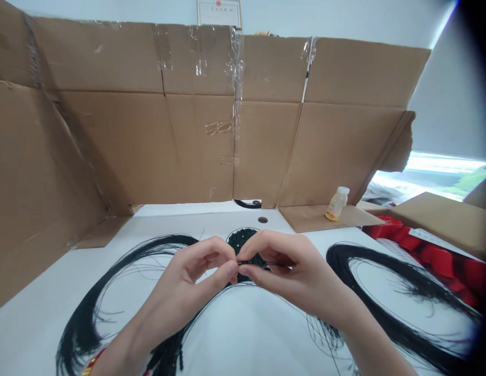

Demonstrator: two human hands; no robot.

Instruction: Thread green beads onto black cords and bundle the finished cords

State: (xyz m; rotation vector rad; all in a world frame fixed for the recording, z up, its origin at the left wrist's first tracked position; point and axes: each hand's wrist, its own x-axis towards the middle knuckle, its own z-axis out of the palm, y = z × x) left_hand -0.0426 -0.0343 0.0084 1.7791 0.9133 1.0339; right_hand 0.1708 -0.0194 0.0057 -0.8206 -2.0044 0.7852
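Observation:
Both hands meet at the centre of the view, fingertips nearly touching. My left hand [199, 277] pinches a thin dark strand between thumb and index finger. My right hand [290, 261] pinches the same kind of dark strand, which runs back under its fingers. Behind the fingertips lies a round pile of small dark beads [242, 237], partly hidden by the hands. A curved bundle of black cords [105, 282] lies at the left, and another looped bundle of black cords [356, 277] at the right. More dark strands hang below my left wrist.
Taped cardboard panels [188, 146] stand at the back and left of the white table [243, 334]. A small bottle with a white cap [337, 204] stands on a cardboard flap. At the right are a box [447, 219] and red items [439, 261]. A brown disc [262, 220] lies behind the beads.

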